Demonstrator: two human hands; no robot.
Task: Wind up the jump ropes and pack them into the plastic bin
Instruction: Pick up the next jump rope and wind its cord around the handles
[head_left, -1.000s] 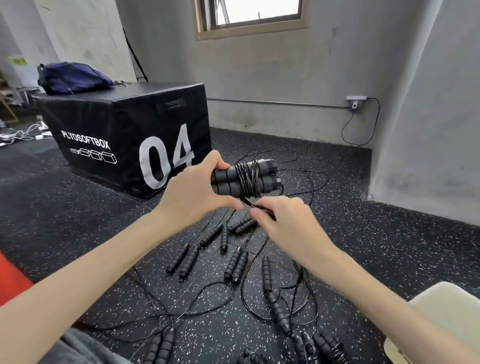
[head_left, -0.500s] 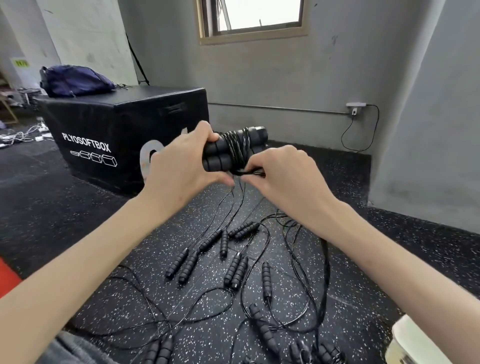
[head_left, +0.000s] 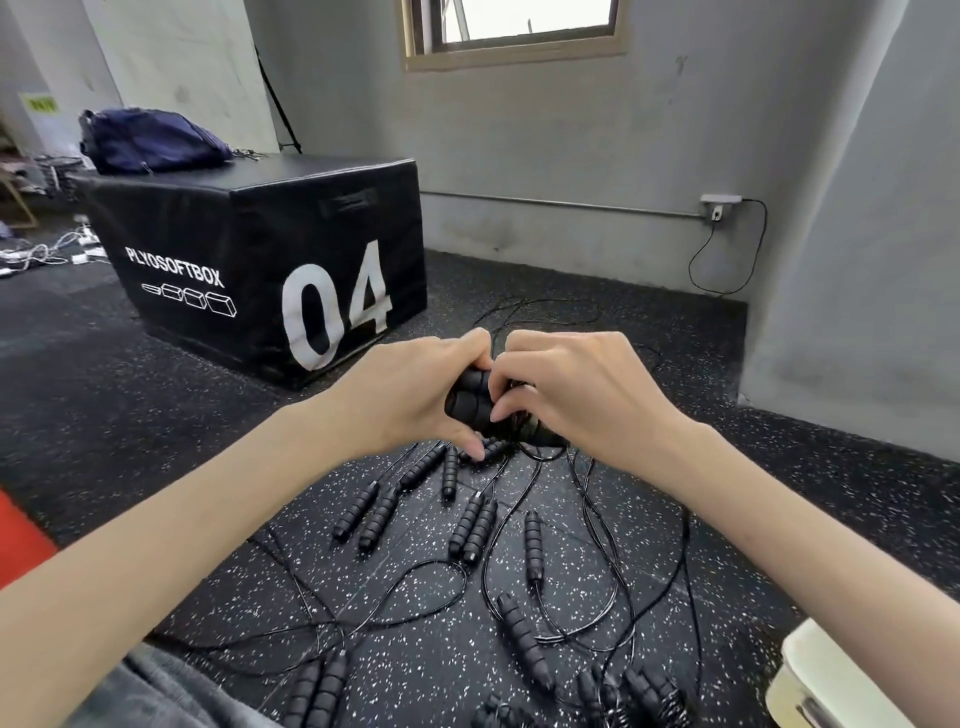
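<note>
From the head view, the left hand grips a pair of black ribbed foam jump-rope handles laid side by side, fingers curled round their left end. The right hand is closed over the right part of the same bundle, thumb and fingertips pinching at the thin black cord wound there; both hands touch, held together above the floor. Below them, on the black speckled rubber floor, more black-handled jump ropes lie loose, cords tangled and looping toward the near side. At the near right corner a pale plastic bin edge shows. Far left stands a black padded plyo box marked 04, with a dark blue bag on top.
</note>
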